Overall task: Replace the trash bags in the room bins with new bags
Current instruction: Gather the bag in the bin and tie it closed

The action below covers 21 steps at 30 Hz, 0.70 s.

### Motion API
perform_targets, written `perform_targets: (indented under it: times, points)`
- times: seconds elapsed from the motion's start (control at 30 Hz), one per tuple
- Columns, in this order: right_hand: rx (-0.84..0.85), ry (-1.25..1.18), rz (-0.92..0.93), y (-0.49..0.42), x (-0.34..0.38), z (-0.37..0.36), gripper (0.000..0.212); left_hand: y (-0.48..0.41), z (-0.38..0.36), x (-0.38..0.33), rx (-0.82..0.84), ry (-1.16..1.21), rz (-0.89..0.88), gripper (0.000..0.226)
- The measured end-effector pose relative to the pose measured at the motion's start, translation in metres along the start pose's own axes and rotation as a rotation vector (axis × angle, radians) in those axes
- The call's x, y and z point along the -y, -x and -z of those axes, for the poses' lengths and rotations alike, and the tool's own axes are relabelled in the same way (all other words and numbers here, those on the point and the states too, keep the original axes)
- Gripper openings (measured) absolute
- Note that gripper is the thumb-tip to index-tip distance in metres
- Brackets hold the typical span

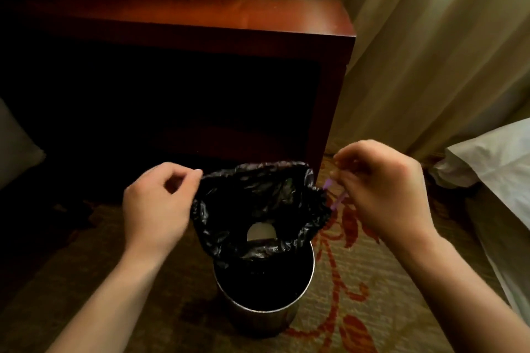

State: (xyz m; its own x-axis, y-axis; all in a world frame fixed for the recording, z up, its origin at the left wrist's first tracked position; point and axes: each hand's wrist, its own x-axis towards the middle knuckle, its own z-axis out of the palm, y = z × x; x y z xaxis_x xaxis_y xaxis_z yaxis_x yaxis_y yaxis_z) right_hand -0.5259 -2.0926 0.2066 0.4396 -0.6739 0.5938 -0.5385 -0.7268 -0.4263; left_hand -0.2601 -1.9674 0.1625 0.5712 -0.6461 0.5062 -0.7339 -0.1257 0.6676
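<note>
Currently: bag-removal step, by my judgement. Left hand (160, 203) pinches the black bag's (258, 200) rim between thumb and curled fingers. Right hand (381, 186) pinches the purple drawstring (334, 198) at the opposite side, fingers curled. The bag mouth is held open above the bin (258, 321), and its lower part hangs inside. Bin stands on the floor (372, 309), by the desk's (200, 14) right front corner. A pale round item (261, 232) lies in the bag, so this is probably the used liner, though not certainly. Next move, if so: draw the string to close the mouth, then lift straight up until clear of the rim without tipping the contents. Writing: no brand, label or text readable.
</note>
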Motion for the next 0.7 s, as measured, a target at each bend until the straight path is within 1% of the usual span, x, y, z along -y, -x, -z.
perform_targets:
  times: [0.07, 0.1, 0.17, 0.2, 0.23, 0.27, 0.3, 0.37, 0.43, 0.5, 0.57, 0.6, 0.67, 0.7]
  points:
    - [0.069, 0.039, 0.019, -0.004, 0.003, 0.001, 0.025, 0.000, -0.002, -0.005, 0.091, -0.034, 0.031, 0.015]
    - [0.099, 0.041, 0.024, -0.004, 0.005, 0.000, 0.025, 0.001, -0.004, -0.006, 0.110, -0.023, 0.049, 0.015]
    - [0.047, -0.020, 0.036, -0.004, 0.009, -0.002, 0.024, -0.002, -0.008, -0.011, 0.115, 0.034, 0.087, 0.016]
    - [0.044, -0.035, 0.045, -0.005, 0.011, -0.004, 0.023, -0.003, -0.010, -0.013, 0.130, 0.026, 0.078, 0.016]
    - [0.080, -0.022, 0.063, -0.005, 0.013, -0.007, 0.023, -0.003, -0.011, -0.015, 0.138, -0.005, 0.051, 0.015]
    - [0.121, -0.005, 0.077, -0.006, 0.015, -0.009, 0.022, -0.003, -0.012, -0.016, 0.116, -0.032, 0.026, 0.015]
    - [0.119, -0.015, 0.076, -0.005, 0.016, -0.011, 0.020, -0.005, -0.011, -0.018, 0.074, -0.028, 0.016, 0.015]
    - [0.019, -0.092, 0.035, -0.008, 0.018, -0.009, 0.019, -0.011, -0.008, -0.023, 0.038, -0.046, -0.040, 0.016]
    - [-0.005, -0.123, 0.049, -0.012, 0.021, -0.006, 0.019, -0.009, -0.006, -0.026, 0.035, -0.105, -0.138, 0.015]
    - [-0.024, -0.115, 0.091, -0.016, 0.023, -0.004, 0.016, -0.016, -0.001, -0.027, -0.010, -0.054, -0.120, 0.016]
    - [-0.105, -0.161, 0.072, -0.022, 0.024, -0.002, 0.014, -0.018, -0.001, -0.033, 0.044, -0.115, -0.141, 0.017]
    - [-0.099, -0.179, 0.061, -0.025, 0.026, -0.001, 0.014, -0.019, -0.002, -0.034, 0.053, -0.159, -0.159, 0.017]
    - [-0.034, -0.166, 0.073, -0.029, 0.027, -0.001, 0.015, -0.025, -0.002, -0.032, 0.002, -0.091, -0.126, 0.017]
    - [-0.046, -0.172, 0.078, -0.030, 0.027, -0.001, 0.016, -0.027, -0.002, -0.034, 0.013, -0.065, -0.124, 0.017]
